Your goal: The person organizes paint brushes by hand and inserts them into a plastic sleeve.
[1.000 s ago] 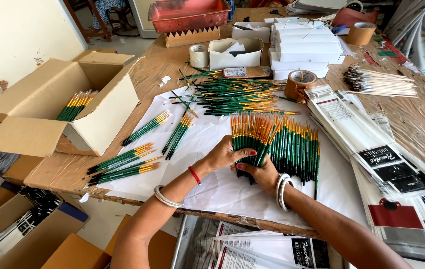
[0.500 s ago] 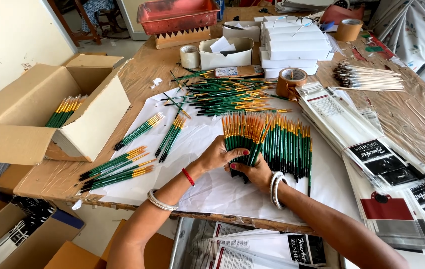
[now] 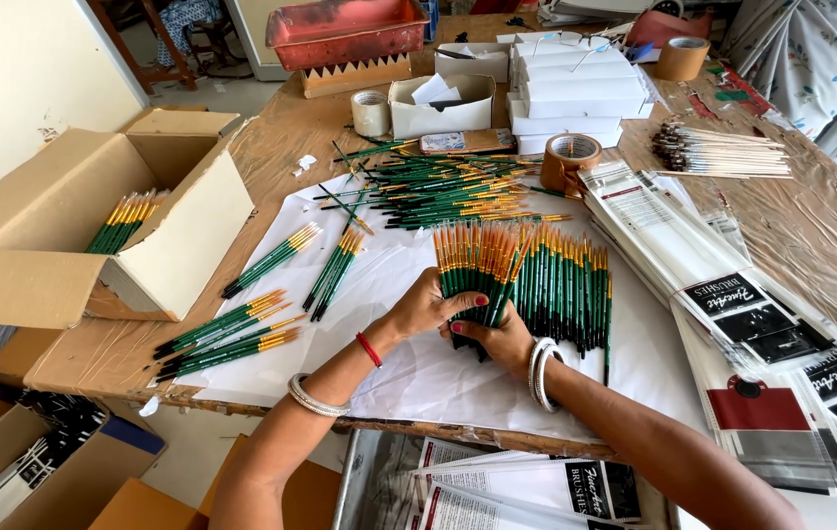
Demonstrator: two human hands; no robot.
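Green-handled paintbrushes with gold ferrules and orange tips [image 3: 482, 270], bunched upright in a fan at the middle of the white paper sheet [image 3: 408, 378], gripped low on the handles by both hands. Left hand [image 3: 428, 309] wrapped around the near left side of the bunch, fingers curled over the handles, red thread and silver bangle on that wrist. Right hand [image 3: 502, 339] clasped on the lower ends from beneath, thumb across the handles, white bangles at the wrist. Just beside the held bunch, to its right, a row of matching green brushes [image 3: 570, 290] lying flat side by side on the paper. Beyond, toward the far edge of the sheet, a loose heap of the same brushes [image 3: 448, 186], crossing one another. To the left on the paper, several small bundles of brushes [image 3: 227, 334], well apart from the hands. At the table's left edge, an open brown cardboard box [image 3: 75, 226] with more brushes inside. To the right, flat clear-and-black packaging sleeves [image 3: 782, 324] stacked along the wooden table [image 3: 281, 147]. Near the heap, a roll of brown tape [image 3: 570, 157], with stacked white boxes [image 3: 575, 98] behind it.
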